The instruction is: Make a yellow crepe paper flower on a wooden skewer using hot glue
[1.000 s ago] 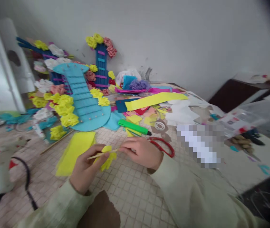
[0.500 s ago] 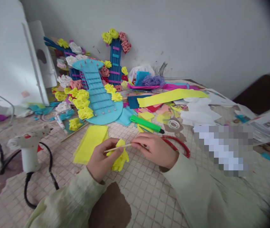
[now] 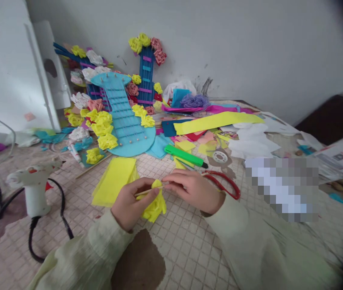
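My left hand (image 3: 131, 205) is closed, its thumb and fingers around a crumpled yellow paper piece (image 3: 156, 207) and a thin wooden stick (image 3: 145, 191). The stick runs sideways across the top of the yellow paper. At the stick's right end, my right hand (image 3: 195, 191) pinches with thumb and fingers; its fingertips touch the stick beside the yellow paper. Left of my hands lies a stack of yellow paper sheets (image 3: 114, 181). Scissors with red handles (image 3: 235, 189) lie partly hidden behind my right hand, near a green tool with a black tip (image 3: 185, 156).
A white glue gun (image 3: 35, 197) with a black cord stands at the left. Behind, a light-blue guitar-shaped board (image 3: 126, 133) carries strings and yellow paper flowers. A long yellow strip (image 3: 216, 123), purple yarn (image 3: 194, 101) and white paper (image 3: 251, 141) lie at the back.
My right hand has moved slightly left along the stick, closer to my left hand, so less of the stick shows between them. The yellow paper has shifted a little.
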`<state>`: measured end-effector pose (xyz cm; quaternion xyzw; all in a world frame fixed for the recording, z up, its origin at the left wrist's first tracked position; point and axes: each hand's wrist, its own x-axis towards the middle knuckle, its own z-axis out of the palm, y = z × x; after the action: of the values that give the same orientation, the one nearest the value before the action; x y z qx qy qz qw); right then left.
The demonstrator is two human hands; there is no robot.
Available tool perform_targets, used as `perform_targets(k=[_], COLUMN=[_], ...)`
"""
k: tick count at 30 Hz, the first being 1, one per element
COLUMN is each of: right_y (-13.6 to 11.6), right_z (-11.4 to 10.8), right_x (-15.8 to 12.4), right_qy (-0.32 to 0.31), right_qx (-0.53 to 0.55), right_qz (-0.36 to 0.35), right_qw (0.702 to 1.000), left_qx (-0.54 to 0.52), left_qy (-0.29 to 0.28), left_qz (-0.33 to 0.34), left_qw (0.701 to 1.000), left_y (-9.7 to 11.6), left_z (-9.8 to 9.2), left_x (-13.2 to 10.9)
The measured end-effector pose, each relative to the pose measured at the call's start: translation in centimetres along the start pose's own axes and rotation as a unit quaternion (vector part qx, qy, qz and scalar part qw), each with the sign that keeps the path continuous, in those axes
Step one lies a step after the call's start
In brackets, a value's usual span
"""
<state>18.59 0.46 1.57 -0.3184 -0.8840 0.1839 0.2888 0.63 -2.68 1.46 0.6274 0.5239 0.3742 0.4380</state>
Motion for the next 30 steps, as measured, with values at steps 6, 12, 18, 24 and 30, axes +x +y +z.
perform_targets(k=[6,12,18,24,30], right_y=[0.0,0.3,0.1,0.1,0.0], right_z=[0.1,0.2,0.0,-0.1,0.1], right_x=[0.0,0.0,0.2,0.1,0.1], right_qy=[0.001,-0.016,-0.027,-0.032,-0.035], right_qx=[0.000,-0.019,-0.033,-0.049,-0.065], right_qz=[-0.004,-0.001,0.012,0.010,0.018], right_qw=[1.000,1.000,0.999,0.998,0.997], left_qx=[0.033,0.099,0.139,0.170,0.164], left_qy=[0.010,0.031,0.020,0.039,0.048], left_qz=[0.024,0.019,-0.041,-0.053,-0.021], left_qw=[0.999,0.994,0.989,0.983,0.985], left_y=[0.0,-0.2,-0.8,-1.0,-1.0], left_z=[0.0,-0.5,-0.8,-0.8,-0.6], left_x=[0.1,0.3,0.5,0.5,0.8])
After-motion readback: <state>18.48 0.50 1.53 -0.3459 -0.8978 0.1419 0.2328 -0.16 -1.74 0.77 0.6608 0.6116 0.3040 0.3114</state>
